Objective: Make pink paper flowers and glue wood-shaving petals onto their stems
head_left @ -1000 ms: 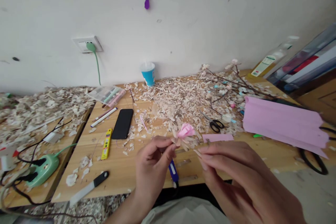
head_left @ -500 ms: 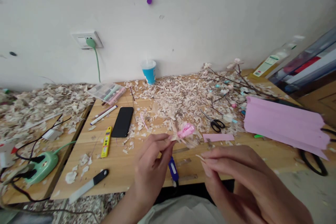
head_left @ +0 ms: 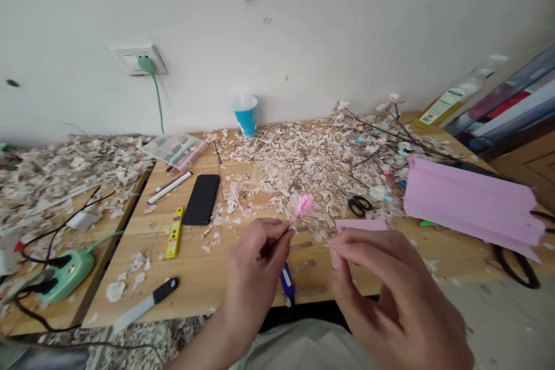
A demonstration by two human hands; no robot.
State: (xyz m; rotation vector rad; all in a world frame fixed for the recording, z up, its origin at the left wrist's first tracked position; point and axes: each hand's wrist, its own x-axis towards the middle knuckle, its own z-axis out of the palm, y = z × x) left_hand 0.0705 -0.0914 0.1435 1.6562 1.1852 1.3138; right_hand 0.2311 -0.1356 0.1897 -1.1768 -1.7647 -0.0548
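Note:
Between the thumb and fingers of my left hand point(head_left: 258, 266) is the base of a small flower point(head_left: 303, 206) with a pink crumpled centre and pale, see-through petals around it. My right hand point(head_left: 390, 289), just right of the flower, pinches a tiny pale sliver point(head_left: 328, 244); the two hands are apart. Behind my right fingers a pink paper strip point(head_left: 361, 224) lies on the wooden table point(head_left: 208, 277). Black-handled scissors point(head_left: 359, 205) rest beyond it. A blue tool point(head_left: 287, 281) shows beside my left hand, partly hidden.
Dried petal scraps point(head_left: 299, 150) cover the back. A blue cup point(head_left: 246, 117), a phone point(head_left: 202, 199), a yellow box point(head_left: 174, 233) and a knife point(head_left: 147, 303) stand or lie leftward. Branches point(head_left: 403, 136), pink paper point(head_left: 468, 202) and a bottle point(head_left: 451, 98) are at right.
My right hand has moved left, nearer the flower. The flower has turned in my left fingers and its pink centre sits slightly further left. The view has shifted a little.

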